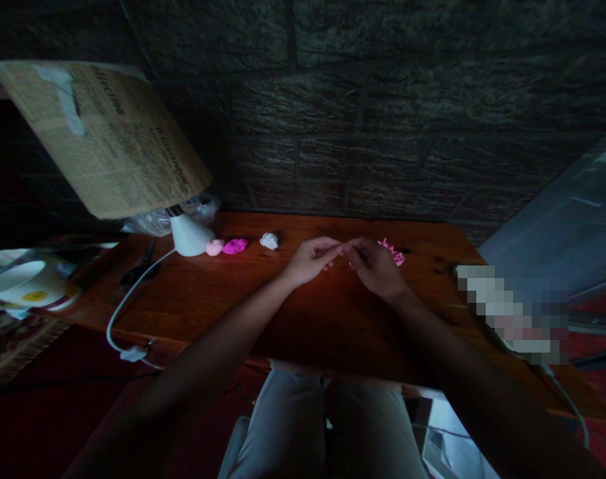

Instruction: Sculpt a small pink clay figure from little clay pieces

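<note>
Reddish-brown wood, with dark knots toward its right end, makes up the table (303,326), whose back edge runs along a dark, rough block wall (293,100). The light is dim. A blue-grey panel (547,226) slants past the right end; red flooring (58,406) and a fringed rug (28,352) lie at left. Light trousers (287,419) show below the front edge, the knees near it.

Midway along, well back from that front edge, the left hand (316,258) and right hand (372,263) meet, thumbs and fingers drawn together at the tips; I cannot tell whether anything small is pinched there. A pink ruffled piece (396,254) lies just beyond the right hand, partly hidden by it.

A short stretch of wood separates the left hand from a white lump (269,241). Farther left, a magenta lump (235,246) and a pale pink lump (215,247) lie side by side, close against the white lamp base (190,236) under a newsprint shade (108,140). Its cord (114,319) drops over the front edge. Wood spreads between the forearms and rightward to a blurred-out object (512,319) by the right edge.
</note>
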{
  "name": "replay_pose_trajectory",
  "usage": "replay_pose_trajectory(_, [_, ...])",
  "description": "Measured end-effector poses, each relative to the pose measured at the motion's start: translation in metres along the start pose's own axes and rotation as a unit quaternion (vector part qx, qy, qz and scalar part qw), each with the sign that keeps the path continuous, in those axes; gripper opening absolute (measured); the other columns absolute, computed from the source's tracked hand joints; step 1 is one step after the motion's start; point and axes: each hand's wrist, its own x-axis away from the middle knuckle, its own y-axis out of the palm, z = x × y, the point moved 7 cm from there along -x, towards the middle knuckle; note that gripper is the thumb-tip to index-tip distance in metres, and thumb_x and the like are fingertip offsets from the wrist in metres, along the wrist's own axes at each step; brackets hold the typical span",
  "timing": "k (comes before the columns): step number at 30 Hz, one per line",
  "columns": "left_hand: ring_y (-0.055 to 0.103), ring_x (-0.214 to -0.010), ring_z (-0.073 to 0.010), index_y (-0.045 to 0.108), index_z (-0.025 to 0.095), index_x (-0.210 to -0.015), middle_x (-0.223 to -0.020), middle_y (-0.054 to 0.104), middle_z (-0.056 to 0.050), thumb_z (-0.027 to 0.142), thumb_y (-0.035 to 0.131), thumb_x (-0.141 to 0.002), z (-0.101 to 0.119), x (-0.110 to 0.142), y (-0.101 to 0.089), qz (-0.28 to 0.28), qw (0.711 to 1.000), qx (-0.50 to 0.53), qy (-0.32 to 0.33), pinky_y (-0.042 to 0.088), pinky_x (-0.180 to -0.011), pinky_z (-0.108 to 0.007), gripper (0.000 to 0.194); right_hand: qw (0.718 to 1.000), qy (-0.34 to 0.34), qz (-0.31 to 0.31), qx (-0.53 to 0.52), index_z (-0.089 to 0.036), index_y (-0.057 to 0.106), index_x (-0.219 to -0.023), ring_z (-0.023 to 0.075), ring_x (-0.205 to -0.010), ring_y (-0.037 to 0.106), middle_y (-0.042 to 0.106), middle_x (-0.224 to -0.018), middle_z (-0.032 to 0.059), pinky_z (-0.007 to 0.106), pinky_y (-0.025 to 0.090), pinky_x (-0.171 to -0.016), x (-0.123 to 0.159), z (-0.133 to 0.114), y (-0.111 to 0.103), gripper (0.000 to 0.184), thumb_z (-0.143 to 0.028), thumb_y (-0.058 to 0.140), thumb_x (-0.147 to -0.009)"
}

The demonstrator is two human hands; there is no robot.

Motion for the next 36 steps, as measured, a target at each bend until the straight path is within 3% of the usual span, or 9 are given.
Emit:
replay_pose_trajectory(5, [0.055, -0.060, -0.0066, 0.070, 0.015, -0.097, -0.093, 0.074, -0.007, 0.038, 0.068, -0.085, 0.0012, -0.0009, -0.0033, 0.012, 1.000, -0.003, 0.011, 0.044, -0.054, -0.019, 0.026, 0.995, 0.035, -0.006, -0.092, -0.022, 0.075, -0.089, 0.0180, -0.065, 0.062, 0.075, -0.089, 0.0072, 0.034, 0.051, -0.064, -0.0005, 0.0022, 0.0006, 0.039, -0.059, 0.061, -0.085])
replay_pose_trajectory(15, [0.055, -0.060, -0.0065, 0.071, 0.016, -0.096, -0.091, 0.074, -0.006, 0.040, 0.071, -0.083, -0.0011, -0.0022, -0.0049, 0.025, 1.000, 0.005, 0.017, 0.045, -0.054, -0.019, 0.028, 0.991, 0.072, -0.002, -0.114, -0.021, 0.076, -0.089, 0.0172, -0.066, 0.062, 0.076, -0.092, 0.0075, 0.030, 0.051, -0.057, 0.0000, 0.0072, -0.0001, 0.039, -0.058, 0.068, -0.080])
replay_pose_trajectory(26, [0.055, -0.059, -0.0067, 0.071, 0.014, -0.093, -0.089, 0.074, -0.007, 0.041, 0.072, -0.081, -0.0003, -0.0007, -0.0025, 0.020, 1.000, 0.008, 0.005, 0.043, -0.053, -0.019, 0.030, 0.998, 0.047, -0.015, -0.047, -0.019, 0.072, -0.090, 0.0165, -0.057, 0.059, 0.068, -0.070, 0.0040, 0.032, 0.050, -0.060, 0.0003, 0.0046, 0.0025, 0.039, -0.055, 0.058, -0.088])
replay_pose_trajectory(32, [0.054, -0.059, -0.0063, 0.070, 0.014, -0.091, -0.087, 0.073, -0.005, 0.035, 0.070, -0.083, -0.0015, -0.0013, -0.0023, 0.014, 1.000, 0.020, 0.003, 0.044, -0.053, -0.019, 0.023, 0.997, 0.048, -0.016, -0.058, -0.018, 0.071, -0.090, 0.0150, -0.057, 0.059, 0.073, -0.085, 0.0072, 0.032, 0.050, -0.060, 0.0008, 0.0053, 0.0042, 0.034, -0.049, 0.057, -0.088])
replay_pose_trajectory(36, [0.054, -0.059, -0.0064, 0.070, 0.015, -0.092, -0.089, 0.073, -0.006, 0.037, 0.070, -0.083, -0.0035, -0.0015, -0.0015, 0.011, 1.000, 0.021, -0.006, 0.044, -0.054, -0.020, 0.025, 0.994, 0.063, -0.006, -0.094, -0.020, 0.072, -0.089, 0.0150, -0.058, 0.059, 0.075, -0.091, 0.0078, 0.032, 0.051, -0.060, 0.0002, 0.0094, 0.0045, 0.036, -0.054, 0.060, -0.086])
